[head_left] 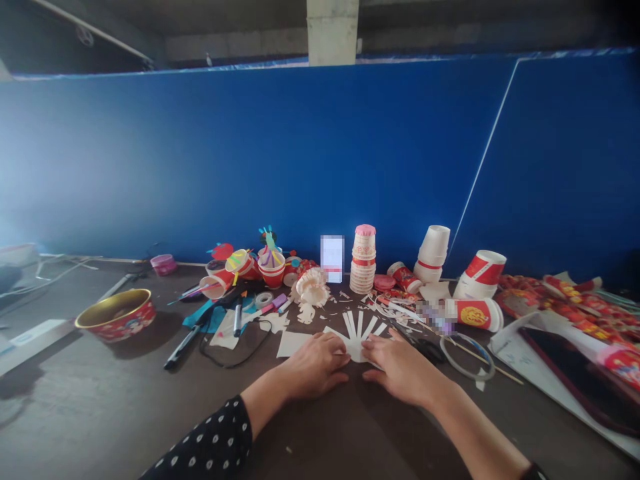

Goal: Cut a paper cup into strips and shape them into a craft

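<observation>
From the head view, a sheet of white paper [357, 350] lies on the dark counter [95, 407] directly in front of the person. Its far side is cut into narrow paper strips [359, 325] that splay outward like a fan, while the middle of the sheet appears uncut, though the hands hide part of it. As far as this view shows, the cutting along that side looks finished, but the strips lie flat, with no curl or fold showing. A ruffled paper flower [313, 287] sits farther along the counter, beyond the left hand, among scraps.

The left hand [314, 365] is open, palm down, pressing flat on the sheet and gripping nothing. The right hand [405, 369] is open and flat in the same way, its fingers pointing toward the left hand's and nearly meeting them. Both forearms reach in from the lower corners, the left in a black sleeve with white dots [210, 443].

What look like black-handled scissors [427, 350] lie just beyond the right hand, beside a thin hoop [467, 357]. Stacked paper cups [363, 260] stand farther back against a blue wall [250, 160]
</observation>
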Action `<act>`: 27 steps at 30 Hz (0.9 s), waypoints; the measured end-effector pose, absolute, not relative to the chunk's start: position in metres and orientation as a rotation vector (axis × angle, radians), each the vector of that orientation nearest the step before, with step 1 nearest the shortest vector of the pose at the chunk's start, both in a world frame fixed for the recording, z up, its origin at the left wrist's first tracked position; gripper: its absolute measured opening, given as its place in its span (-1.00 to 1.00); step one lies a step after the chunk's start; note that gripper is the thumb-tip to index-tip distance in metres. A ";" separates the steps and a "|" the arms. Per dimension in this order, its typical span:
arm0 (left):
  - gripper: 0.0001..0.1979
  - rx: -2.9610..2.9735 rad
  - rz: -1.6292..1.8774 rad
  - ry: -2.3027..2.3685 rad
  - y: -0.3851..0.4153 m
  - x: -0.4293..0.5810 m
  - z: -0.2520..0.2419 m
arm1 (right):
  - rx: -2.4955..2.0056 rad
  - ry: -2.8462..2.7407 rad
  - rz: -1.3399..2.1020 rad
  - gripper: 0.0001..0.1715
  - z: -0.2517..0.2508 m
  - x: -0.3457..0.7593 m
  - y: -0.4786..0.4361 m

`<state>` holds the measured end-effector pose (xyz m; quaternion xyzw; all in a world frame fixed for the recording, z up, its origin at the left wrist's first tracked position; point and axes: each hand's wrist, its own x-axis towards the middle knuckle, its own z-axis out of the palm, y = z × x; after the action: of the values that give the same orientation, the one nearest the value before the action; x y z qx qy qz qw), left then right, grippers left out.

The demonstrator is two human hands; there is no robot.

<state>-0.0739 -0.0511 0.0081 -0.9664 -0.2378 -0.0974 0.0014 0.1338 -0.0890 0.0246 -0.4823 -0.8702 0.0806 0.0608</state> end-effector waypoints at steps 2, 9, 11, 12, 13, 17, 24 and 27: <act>-0.76 -3.035 -0.300 -0.734 -0.051 -0.074 0.008 | -1.452 -2.650 0.250 -0.59 0.025 0.133 -0.090; -0.75 -3.052 -0.323 -0.635 -0.049 -0.069 0.008 | -1.482 -2.687 0.274 -0.51 0.028 0.123 -0.097; -0.74 -3.045 -0.298 -0.638 -0.049 -0.067 0.007 | -1.516 -2.690 0.271 -0.45 0.028 0.119 -0.100; -0.73 -3.040 -0.291 -0.639 -0.048 -0.066 0.007 | -1.534 -2.689 0.271 -0.41 0.027 0.118 -0.100; -0.73 -3.036 -0.291 -0.638 -0.048 -0.065 0.006 | -1.547 -2.690 0.276 -0.37 0.027 0.118 -0.101; -0.73 -3.036 -0.343 -0.659 -0.049 -0.064 0.004 | -1.549 -2.691 0.330 -0.28 0.025 0.121 -0.099; -0.60 -3.077 -0.390 -0.793 -0.050 -0.065 0.003 | -1.483 -2.642 0.412 -0.25 0.024 0.127 -0.096; -0.42 -3.108 -0.280 -0.799 -0.048 -0.068 -0.001 | -1.471 -2.633 0.453 -0.14 0.023 0.128 -0.095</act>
<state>-0.0677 -0.0481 -0.0014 -0.9641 -0.2479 -0.0868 -0.0399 0.1282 -0.0952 0.0228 -0.4819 -0.8624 0.1483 0.0459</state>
